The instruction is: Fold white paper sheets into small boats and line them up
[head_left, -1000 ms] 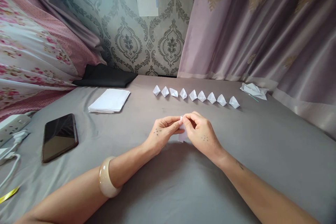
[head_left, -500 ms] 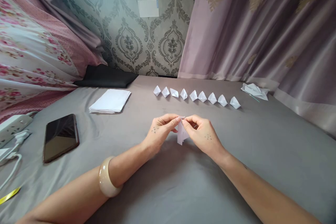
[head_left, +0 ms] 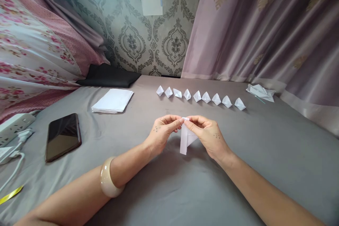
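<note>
Between my two hands hangs a folded piece of white paper (head_left: 184, 139), with a long strip pointing down and a triangular flap to its right. My left hand (head_left: 164, 130) pinches its top edge between thumb and fingers. Close beside it, my right hand (head_left: 208, 132) grips the same top edge and covers part of the flap. Beyond the hands stands a row of several small folded white paper shapes (head_left: 206, 97), most of them pointed at the top.
A stack of white paper (head_left: 113, 101) lies at the back left, near a black cloth (head_left: 109, 76). A phone (head_left: 63, 137), a power strip (head_left: 17, 127) with cables and a yellow strip (head_left: 11, 195) are on the left. Crumpled white paper (head_left: 261, 92) lies far right.
More of the folded paper shows below my hands, its strip hanging lower and its flap seen more broadly. My right hand has shifted slightly right. The whole view has moved a little.
</note>
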A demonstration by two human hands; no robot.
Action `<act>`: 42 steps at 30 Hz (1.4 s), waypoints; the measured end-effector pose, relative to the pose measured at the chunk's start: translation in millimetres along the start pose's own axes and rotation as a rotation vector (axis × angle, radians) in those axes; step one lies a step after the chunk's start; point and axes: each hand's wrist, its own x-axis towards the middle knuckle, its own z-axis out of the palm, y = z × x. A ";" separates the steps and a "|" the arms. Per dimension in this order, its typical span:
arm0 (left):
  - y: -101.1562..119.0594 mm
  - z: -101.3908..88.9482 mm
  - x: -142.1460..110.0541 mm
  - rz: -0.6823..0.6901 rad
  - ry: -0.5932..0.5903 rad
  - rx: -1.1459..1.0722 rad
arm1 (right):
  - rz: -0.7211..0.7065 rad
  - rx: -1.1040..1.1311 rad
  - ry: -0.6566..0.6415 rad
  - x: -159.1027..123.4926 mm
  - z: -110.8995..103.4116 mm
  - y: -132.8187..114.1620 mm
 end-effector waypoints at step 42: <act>-6.9 -9.2 6.6 -0.157 -0.035 -0.144 | -0.983 -1.272 0.056 -19.7 6.7 18.1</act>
